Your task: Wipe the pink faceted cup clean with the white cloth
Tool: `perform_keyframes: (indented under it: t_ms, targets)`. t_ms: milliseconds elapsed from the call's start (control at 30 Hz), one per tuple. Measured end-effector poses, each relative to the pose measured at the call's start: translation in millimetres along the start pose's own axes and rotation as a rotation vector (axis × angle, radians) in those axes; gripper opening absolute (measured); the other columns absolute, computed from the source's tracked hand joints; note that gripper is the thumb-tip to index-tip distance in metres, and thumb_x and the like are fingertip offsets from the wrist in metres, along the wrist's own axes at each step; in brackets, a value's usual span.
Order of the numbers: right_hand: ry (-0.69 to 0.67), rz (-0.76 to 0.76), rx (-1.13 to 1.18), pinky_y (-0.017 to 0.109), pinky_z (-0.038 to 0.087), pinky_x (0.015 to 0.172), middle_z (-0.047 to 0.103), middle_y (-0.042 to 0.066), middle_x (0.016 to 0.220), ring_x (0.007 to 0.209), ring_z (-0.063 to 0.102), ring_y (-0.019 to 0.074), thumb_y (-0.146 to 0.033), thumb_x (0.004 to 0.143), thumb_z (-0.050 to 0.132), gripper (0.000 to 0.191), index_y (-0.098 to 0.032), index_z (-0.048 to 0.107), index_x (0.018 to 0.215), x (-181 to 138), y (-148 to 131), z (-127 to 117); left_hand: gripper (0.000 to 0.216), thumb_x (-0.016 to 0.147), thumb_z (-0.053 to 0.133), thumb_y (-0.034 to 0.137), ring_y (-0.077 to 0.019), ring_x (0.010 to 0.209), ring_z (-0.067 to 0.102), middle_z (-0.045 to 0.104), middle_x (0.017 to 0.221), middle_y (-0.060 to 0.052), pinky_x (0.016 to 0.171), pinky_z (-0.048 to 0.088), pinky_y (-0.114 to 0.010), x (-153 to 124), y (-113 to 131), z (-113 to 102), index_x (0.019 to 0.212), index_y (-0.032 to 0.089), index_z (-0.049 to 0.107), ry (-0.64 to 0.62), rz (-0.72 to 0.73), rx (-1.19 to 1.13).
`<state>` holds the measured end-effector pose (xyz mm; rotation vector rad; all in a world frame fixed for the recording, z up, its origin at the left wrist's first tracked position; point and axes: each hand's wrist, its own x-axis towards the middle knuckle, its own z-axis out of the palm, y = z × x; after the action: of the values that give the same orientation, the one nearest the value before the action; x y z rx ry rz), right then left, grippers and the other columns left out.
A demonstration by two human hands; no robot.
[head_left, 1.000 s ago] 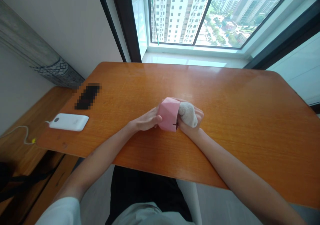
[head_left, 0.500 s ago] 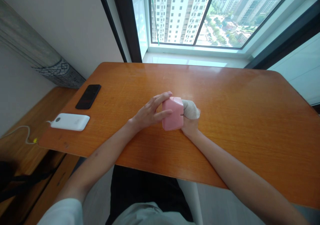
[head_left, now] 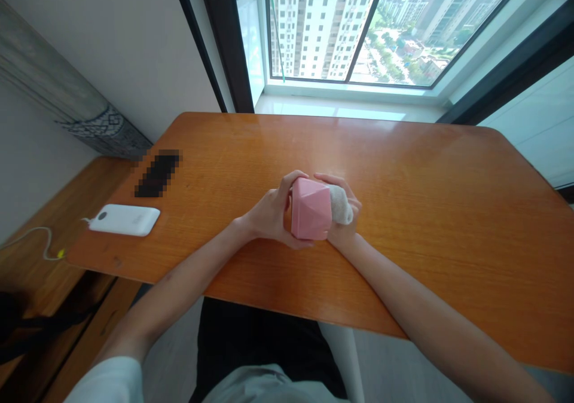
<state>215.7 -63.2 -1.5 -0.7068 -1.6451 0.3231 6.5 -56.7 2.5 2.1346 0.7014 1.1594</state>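
A pink faceted object (head_left: 310, 214) is held upright just above the orange wooden table (head_left: 426, 211), near its middle. My left hand (head_left: 271, 214) is wrapped round its left side, fingers curled over the top and under the base. My right hand (head_left: 345, 220) grips a whitish cloth (head_left: 339, 204) and presses it against the pink object's right side. Both forearms reach in from the near edge.
A white power bank (head_left: 124, 219) with a white cable (head_left: 42, 238) lies at the table's left edge. A dark blurred phone (head_left: 156, 173) lies behind it. A lower wooden bench (head_left: 54, 211) stands to the left. A window runs behind the far edge.
My left hand went from open fingers on the pink object to wrapping round it. The pink object turned, now showing a faceted face. My right hand's fingers came back over the cloth.
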Motion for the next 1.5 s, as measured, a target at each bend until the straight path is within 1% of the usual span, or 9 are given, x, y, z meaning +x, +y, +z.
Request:
perform_keyframes:
  t_ms: [167,433,567,700,833,1033,1233,1367,1500]
  targets:
    - [0.004,-0.118,-0.094,0.062,0.064,0.111,0.083,0.011,0.129,0.119,0.080,0.0345,-0.031,0.090,0.077,0.006,-0.026,0.080,0.088,1.4,4.3,-2.1,0.089,0.072,0.082,0.088,-0.0266,0.089,0.072,0.075,0.104,-0.009,0.077,0.062,-0.039,2.7,1.6,-7.3,0.126,0.020,0.066,-0.156,-0.197,-0.197]
    - [0.013,0.040,-0.079,0.043,0.074,0.083,0.089,0.006,0.107,0.095,0.087,0.0291,-0.026,0.090,0.075,0.013,-0.028,0.085,0.097,0.1,-2.4,1.0,0.096,0.094,0.029,0.101,-0.0119,0.040,0.048,0.059,0.051,-0.006,0.036,0.033,-0.022,1.5,11.8,-21.9,0.070,0.015,0.064,-0.469,-0.510,-0.499]
    - [0.093,0.137,-0.089,0.043,0.072,0.078,0.088,0.006,0.098,0.086,0.085,0.0288,-0.034,0.087,0.080,0.010,-0.027,0.085,0.093,-1.3,0.0,4.5,0.106,0.079,0.049,0.107,-0.0212,0.071,0.074,0.080,0.107,-0.019,0.058,0.062,-0.030,3.4,-0.9,-18.7,0.123,0.014,0.074,-0.373,-0.255,-0.413]
    - [0.231,0.343,-0.079,0.034,0.063,0.057,0.077,0.001,0.069,0.062,0.074,0.0218,-0.040,0.083,0.084,0.017,-0.024,0.077,0.079,-1.0,1.3,9.6,0.141,0.065,0.084,0.092,-0.0466,0.156,0.052,0.044,0.170,-0.025,0.116,0.056,-0.069,5.0,-19.2,-8.8,0.177,0.032,0.022,-0.051,0.192,0.064]
    - [0.250,0.471,0.018,0.030,0.059,0.055,0.077,0.000,0.071,0.065,0.070,0.0194,-0.045,0.083,0.085,0.023,-0.024,0.075,0.080,2.9,-4.5,14.7,0.113,0.096,0.085,0.049,-0.0405,0.173,0.025,0.020,0.185,-0.009,0.129,0.040,-0.078,6.7,-27.0,-7.2,0.175,0.054,0.004,0.086,0.528,0.531]
    - [0.140,0.504,0.071,0.029,0.053,0.051,0.071,-0.001,0.065,0.056,0.060,0.0160,-0.047,0.088,0.081,0.028,-0.024,0.072,0.076,-0.1,-8.0,17.8,0.069,0.096,0.084,0.034,-0.0355,0.158,0.048,0.045,0.168,-0.009,0.119,0.058,-0.062,8.2,-18.9,-13.5,0.156,0.044,0.049,0.134,0.605,0.577]
    - [0.017,0.317,0.048,0.039,0.068,0.076,0.085,0.007,0.104,0.087,0.080,0.0246,-0.039,0.090,0.077,0.014,-0.025,0.076,0.087,-3.5,-3.3,12.2,0.118,0.067,0.098,0.068,-0.0357,0.123,0.070,0.062,0.143,-0.018,0.102,0.064,-0.052,4.8,-3.2,-7.4,0.161,0.024,0.042,0.103,0.254,0.154]
    - [-0.025,0.051,-0.075,0.058,0.059,0.115,0.083,0.008,0.128,0.122,0.078,0.0319,-0.032,0.092,0.076,0.005,-0.028,0.079,0.093,1.9,1.6,6.3,0.096,0.076,0.087,0.077,-0.0308,0.108,0.073,0.071,0.130,-0.013,0.092,0.063,-0.044,2.4,2.8,-9.0,0.148,0.021,0.055,-0.031,-0.085,-0.185]
    - [-0.042,-0.164,-0.128,0.060,0.059,0.116,0.085,0.006,0.122,0.121,0.080,0.0326,-0.025,0.092,0.074,0.007,-0.028,0.079,0.089,4.4,5.8,3.8,0.079,0.095,0.057,0.087,-0.0289,0.096,0.076,0.080,0.105,-0.013,0.090,0.064,-0.041,-2.0,2.3,-12.7,0.120,0.014,0.073,-0.200,-0.493,-0.590]
